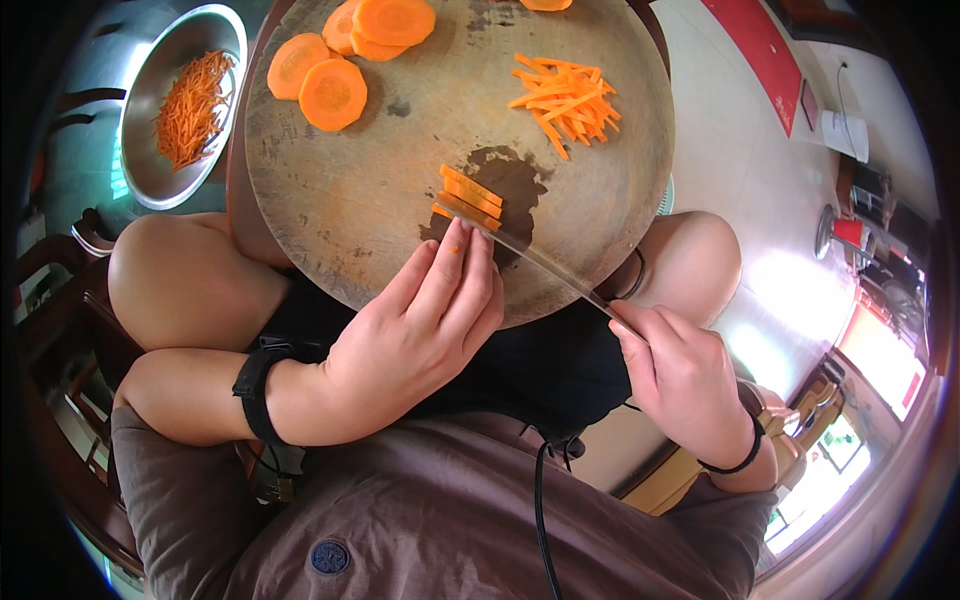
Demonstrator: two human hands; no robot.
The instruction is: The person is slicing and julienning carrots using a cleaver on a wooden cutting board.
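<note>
My right hand (679,375) grips the handle of a kitchen knife (540,262), whose thin blade points up and left across a round wooden cutting board (405,157). Beneath the blade's far end lie several carrot strips (471,191), side by side near a dark damp patch. The fingertips of my left hand (427,307) press at the blade and the nearest strips; whether they pinch a strip is hidden. A loose pile of carrot matchsticks (570,101) rests at the board's upper right. Round carrot slices (333,95) overlap at its upper left.
A steel bowl (139,142) holding carrot shreds (191,109) stands left of the board. My knees flank the board's near side. A black cable (540,517) hangs over my shirt. A white bucket (846,135) and a red-topped stool-like object (847,229) are farther right.
</note>
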